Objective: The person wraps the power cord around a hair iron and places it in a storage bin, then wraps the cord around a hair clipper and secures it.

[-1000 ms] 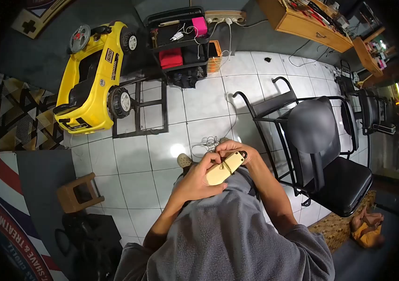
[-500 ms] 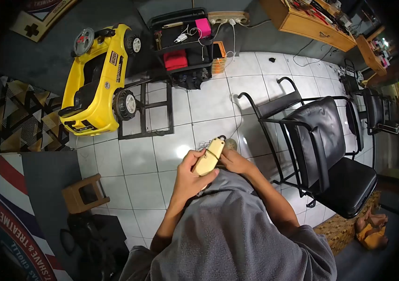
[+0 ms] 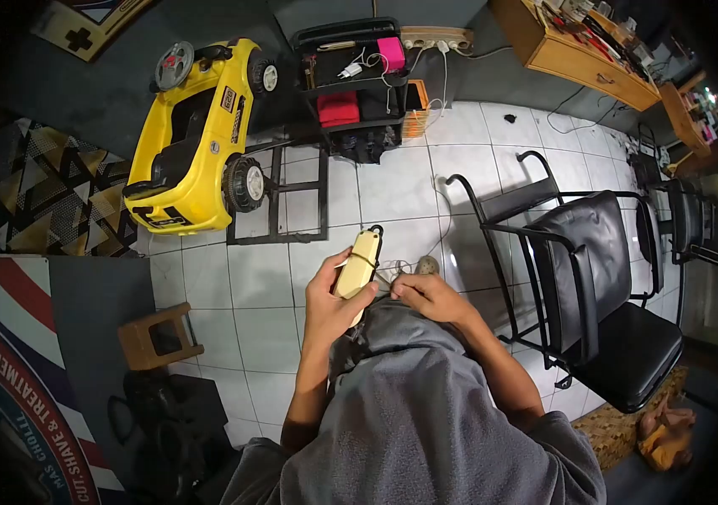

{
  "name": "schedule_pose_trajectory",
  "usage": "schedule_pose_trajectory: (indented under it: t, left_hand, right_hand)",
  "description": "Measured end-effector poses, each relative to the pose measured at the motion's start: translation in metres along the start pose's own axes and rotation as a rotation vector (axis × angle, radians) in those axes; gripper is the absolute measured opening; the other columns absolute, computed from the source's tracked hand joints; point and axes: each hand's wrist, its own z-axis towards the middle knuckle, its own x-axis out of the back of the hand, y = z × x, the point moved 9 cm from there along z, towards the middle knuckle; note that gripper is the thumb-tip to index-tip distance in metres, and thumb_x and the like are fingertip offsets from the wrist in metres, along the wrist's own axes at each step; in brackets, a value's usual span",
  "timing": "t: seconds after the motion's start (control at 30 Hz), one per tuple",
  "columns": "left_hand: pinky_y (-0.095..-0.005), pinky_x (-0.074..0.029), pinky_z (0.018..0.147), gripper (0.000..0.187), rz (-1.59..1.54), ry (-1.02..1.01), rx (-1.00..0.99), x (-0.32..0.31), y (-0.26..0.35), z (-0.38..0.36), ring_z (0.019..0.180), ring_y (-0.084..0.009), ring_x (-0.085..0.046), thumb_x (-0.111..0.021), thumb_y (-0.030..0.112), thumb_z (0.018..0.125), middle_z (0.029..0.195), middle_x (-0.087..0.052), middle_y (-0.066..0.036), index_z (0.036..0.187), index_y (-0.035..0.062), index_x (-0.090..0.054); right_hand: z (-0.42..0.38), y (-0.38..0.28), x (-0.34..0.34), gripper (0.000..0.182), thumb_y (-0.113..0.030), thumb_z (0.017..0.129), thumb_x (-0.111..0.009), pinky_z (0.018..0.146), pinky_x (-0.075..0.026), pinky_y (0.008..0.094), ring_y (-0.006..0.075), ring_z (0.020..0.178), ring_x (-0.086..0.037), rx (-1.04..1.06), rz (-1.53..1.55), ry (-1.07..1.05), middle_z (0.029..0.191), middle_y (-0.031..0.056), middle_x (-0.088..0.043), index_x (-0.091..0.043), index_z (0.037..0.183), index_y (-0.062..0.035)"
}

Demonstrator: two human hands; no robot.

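Observation:
A cream-coloured device point(image 3: 356, 271), shaped like a hair clipper, has a dark band round it and a black tip. My left hand point(image 3: 331, 305) holds it upright, thumb across its lower part. To its right, my right hand point(image 3: 428, 296) is closed at the end of a thin cord point(image 3: 391, 271), its fingers pinched together. Loops of that cord hang between my two hands. Both hands are over the lap of my grey clothing point(image 3: 409, 387).
A black armchair point(image 3: 595, 278) stands at the right. At the upper left is a yellow toy car point(image 3: 199, 143) beside a black metal frame point(image 3: 276, 237). A black trolley point(image 3: 351, 84), a brown stool point(image 3: 159, 337) and a wooden drawer desk point(image 3: 578, 63) surround the tiled floor.
The cream device has moved left and turned more upright in my left hand. My right hand has come away from it and is now lower, with the cord in its fingers.

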Motion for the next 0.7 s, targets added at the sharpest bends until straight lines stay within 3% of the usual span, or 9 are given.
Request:
schedule_pose_trajectory:
  t: [0.07,0.17,0.23,0.3,0.37,0.5,0.57,0.6,0.7]
  left_hand:
    - [-0.0254,-0.049,0.075,0.047,-0.034,0.004,0.030,0.001,-0.008,-0.001,0.088,-0.0110,-0.060,-0.076,0.005,0.076,0.098,-0.064,-0.010,0.115,-0.0015,-0.050]
    - [-0.0252,-0.049,0.073,0.042,-0.079,0.012,0.046,-0.001,-0.016,-0.002,0.086,-0.0102,-0.060,-0.075,0.005,0.077,0.097,-0.064,-0.009,0.111,-0.0011,-0.051]
    - [-0.0249,-0.048,0.072,0.040,-0.087,0.014,0.033,-0.004,-0.013,-0.002,0.085,-0.0099,-0.059,-0.074,0.006,0.078,0.096,-0.063,-0.008,0.110,-0.0007,-0.051]
    - [-0.0235,-0.047,0.069,0.038,-0.120,0.055,0.214,-0.004,-0.021,-0.007,0.083,-0.0101,-0.059,-0.074,0.007,0.079,0.096,-0.062,-0.008,0.109,0.0003,-0.051]
    - [-0.0221,-0.045,0.067,0.036,-0.150,0.034,0.215,-0.007,-0.026,-0.004,0.080,-0.0097,-0.058,-0.072,0.009,0.079,0.093,-0.061,-0.006,0.108,0.0015,-0.052]
    - [-0.0229,-0.046,0.064,0.031,-0.452,0.009,0.321,-0.013,-0.057,-0.004,0.073,-0.0109,-0.057,-0.063,0.014,0.081,0.087,-0.059,-0.003,0.107,0.0002,-0.055]
    - [-0.0280,-0.054,0.065,0.030,-0.506,-0.080,0.408,-0.023,-0.064,-0.009,0.080,-0.0180,-0.064,-0.053,0.018,0.087,0.094,-0.062,-0.010,0.112,0.0016,-0.052]
    - [-0.0279,-0.054,0.063,0.043,-0.568,-0.147,0.440,-0.031,-0.060,-0.015,0.081,-0.0185,-0.064,-0.052,0.020,0.089,0.098,-0.062,-0.011,0.127,0.0003,-0.049]
    - [-0.0243,-0.052,0.063,0.060,-0.487,-0.370,0.503,-0.047,-0.044,-0.029,0.077,-0.0143,-0.062,-0.054,0.020,0.088,0.098,-0.062,-0.008,0.142,-0.0009,-0.037]
  right_hand:
    - [-0.011,0.022,-0.013,0.024,-0.019,0.100,-0.046,0.056,-0.040,0.0272,0.0116,0.058,-0.048,-0.332,0.417,-0.161,0.065,0.0036,-0.053,-0.060,0.091,-0.0013]
    - [-0.015,0.013,-0.006,0.029,-0.022,0.101,-0.045,0.054,-0.034,0.0214,0.0047,0.059,-0.037,-0.424,0.499,-0.143,0.063,-0.0023,-0.044,-0.061,0.087,-0.0020]
    - [-0.015,-0.001,0.001,0.029,-0.022,0.100,-0.047,0.054,-0.036,0.0227,0.0064,0.057,-0.040,-0.430,0.458,-0.134,0.062,-0.0007,-0.046,-0.061,0.084,-0.0019]
    - [-0.015,-0.011,0.006,0.029,-0.022,0.099,-0.049,0.054,-0.037,0.0240,0.0080,0.056,-0.043,-0.437,0.420,-0.118,0.061,0.0009,-0.048,-0.061,0.082,-0.0017]
    - [-0.006,-0.046,0.023,0.025,-0.020,0.094,-0.056,0.054,-0.039,0.0258,0.0118,0.052,-0.047,-0.144,0.126,0.029,0.059,0.0041,-0.052,-0.062,0.080,-0.0006]
    - [-0.006,-0.067,0.031,0.019,-0.016,0.089,-0.061,0.056,-0.043,0.0296,0.0168,0.054,-0.054,-0.248,0.002,-0.044,0.062,0.0094,-0.057,-0.063,0.082,0.0009]
    - [-0.009,-0.072,0.038,0.016,-0.011,0.084,-0.066,0.055,-0.043,0.0295,0.0144,0.055,-0.053,-0.197,0.086,0.008,0.064,0.0069,-0.060,-0.066,0.091,0.0035]
    - [-0.011,-0.074,0.040,0.016,-0.011,0.084,-0.066,0.055,-0.043,0.0295,0.0144,0.055,-0.053,-0.200,0.089,0.011,0.064,0.0069,-0.060,-0.066,0.091,0.0035]
    - [-0.013,-0.081,0.053,0.019,-0.008,0.085,-0.064,0.062,-0.046,0.0313,0.0179,0.066,-0.058,-0.117,0.155,0.098,0.075,0.0114,-0.064,-0.067,0.099,0.0045]
